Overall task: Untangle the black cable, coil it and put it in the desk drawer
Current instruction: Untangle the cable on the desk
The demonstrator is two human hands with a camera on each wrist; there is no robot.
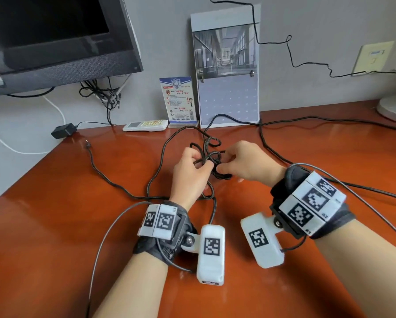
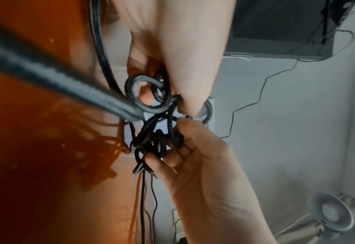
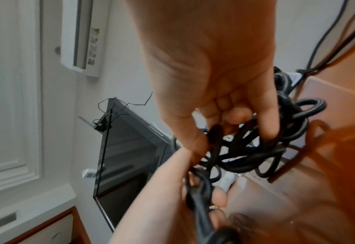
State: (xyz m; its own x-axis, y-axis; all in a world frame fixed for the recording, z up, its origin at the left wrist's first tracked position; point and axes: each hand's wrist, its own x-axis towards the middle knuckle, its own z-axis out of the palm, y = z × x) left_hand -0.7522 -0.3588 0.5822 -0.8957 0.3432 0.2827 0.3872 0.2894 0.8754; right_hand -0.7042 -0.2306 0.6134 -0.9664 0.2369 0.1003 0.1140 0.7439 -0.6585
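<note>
1. Step in hand: we judge that we are at the untangling; the black cable [image 1: 209, 157] is knotted into a clump of loops, not yet coiled, and no drawer has been opened for it.
2. Left hand [image 1: 189, 173]: fingers curled, pinching strands at the near-left side of the clump.
3. Right hand [image 1: 247, 160]: thumb and fingers [image 3: 266, 125] curled into the loops, gripping strands on the clump's right side.
4. Cable position: the knot sits between our fingertips, lifted just above the desk [image 1: 54, 226]; loose lengths trail away from the fingers to both sides, and one end lies well off to the left.
5. Next move, as we judge it: find the loop that locks the knot, draw a free length back through it, and keep the strands slack.
</note>
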